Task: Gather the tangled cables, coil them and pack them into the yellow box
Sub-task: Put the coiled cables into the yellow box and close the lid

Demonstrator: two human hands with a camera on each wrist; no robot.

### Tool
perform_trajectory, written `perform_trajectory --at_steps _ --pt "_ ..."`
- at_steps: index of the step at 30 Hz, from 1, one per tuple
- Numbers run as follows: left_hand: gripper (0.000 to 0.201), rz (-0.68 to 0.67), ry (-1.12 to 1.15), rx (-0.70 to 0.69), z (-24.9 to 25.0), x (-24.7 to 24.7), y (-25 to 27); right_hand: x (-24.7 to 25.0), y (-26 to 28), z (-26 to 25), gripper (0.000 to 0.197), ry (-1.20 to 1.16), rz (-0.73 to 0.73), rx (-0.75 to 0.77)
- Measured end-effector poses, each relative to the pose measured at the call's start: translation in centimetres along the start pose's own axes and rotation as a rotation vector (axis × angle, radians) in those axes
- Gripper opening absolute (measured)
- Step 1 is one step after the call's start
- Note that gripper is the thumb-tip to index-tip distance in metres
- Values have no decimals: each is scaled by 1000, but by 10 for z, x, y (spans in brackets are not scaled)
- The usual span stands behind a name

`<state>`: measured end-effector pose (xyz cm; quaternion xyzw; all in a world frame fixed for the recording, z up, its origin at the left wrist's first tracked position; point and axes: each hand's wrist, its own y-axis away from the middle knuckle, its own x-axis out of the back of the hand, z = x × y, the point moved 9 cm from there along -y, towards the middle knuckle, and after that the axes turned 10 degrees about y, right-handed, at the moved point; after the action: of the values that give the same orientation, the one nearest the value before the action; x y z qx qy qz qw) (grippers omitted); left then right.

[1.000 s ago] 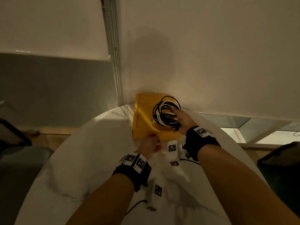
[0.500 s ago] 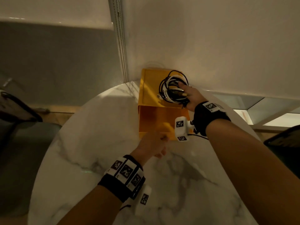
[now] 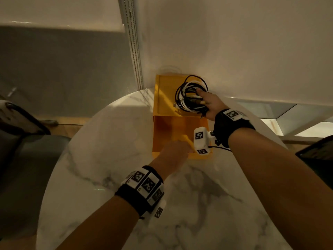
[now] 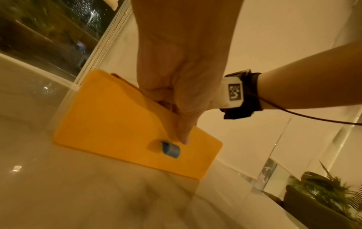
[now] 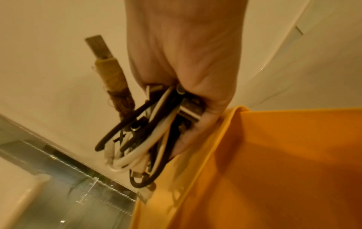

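The yellow box stands at the far edge of the marble table, with its orange near part showing. My left hand grips the top edge of the box's near panel, thumb outside, beside a blue tab. My right hand holds a coil of black and white cables over the box's back part. In the right wrist view the cables are bunched in my fist, and a frayed USB plug sticks out.
A white wall rises directly behind the box, with a bead chain hanging at its left. Dark chairs stand off the table at left and right. A thin black wire runs from my right wristband.
The box has come open toward me under my left hand, showing its orange part. My right hand has kept the coil over the back of the box.
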<state>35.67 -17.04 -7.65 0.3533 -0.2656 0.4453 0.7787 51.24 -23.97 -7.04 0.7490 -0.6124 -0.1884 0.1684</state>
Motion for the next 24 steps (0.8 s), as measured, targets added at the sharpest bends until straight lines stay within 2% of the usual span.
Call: perform_trajectory --at_steps 2,3,5,7,8,9,11,13,14,18,22,24 --pt "34 -25 219 27 -10 3 3 -6 16 1 40 6 -73 -12" --pt "35 29 342 24 -17 14 5 -10 25 4 36 16 -129 -28" --pt "32 305 438 66 -41 58 13 -16 46 18 27 64 -245 -110" --pt "22 670 364 137 -69 106 28 -20 65 41 24 149 -333 -242" --pt "27 759 320 129 -75 121 30 -20 73 55 24 207 -353 -320" --pt "37 741 277 112 -78 127 22 -19 79 67 24 260 -353 -394" --pt "56 513 176 112 -81 118 -11 -16 83 83 21 337 -303 -487" --pt "58 312 119 106 -83 103 -38 -14 77 86 18 373 -211 -498" --pt "56 268 133 99 -84 101 -44 -14 73 85 17 383 -166 -499" --pt "57 260 204 109 -89 96 -48 -20 51 89 16 339 -62 -481" --pt "42 211 150 121 -83 102 -44 -15 28 91 14 155 63 -398" --pt "49 197 122 137 -81 101 -43 -16 20 84 16 164 86 -273"
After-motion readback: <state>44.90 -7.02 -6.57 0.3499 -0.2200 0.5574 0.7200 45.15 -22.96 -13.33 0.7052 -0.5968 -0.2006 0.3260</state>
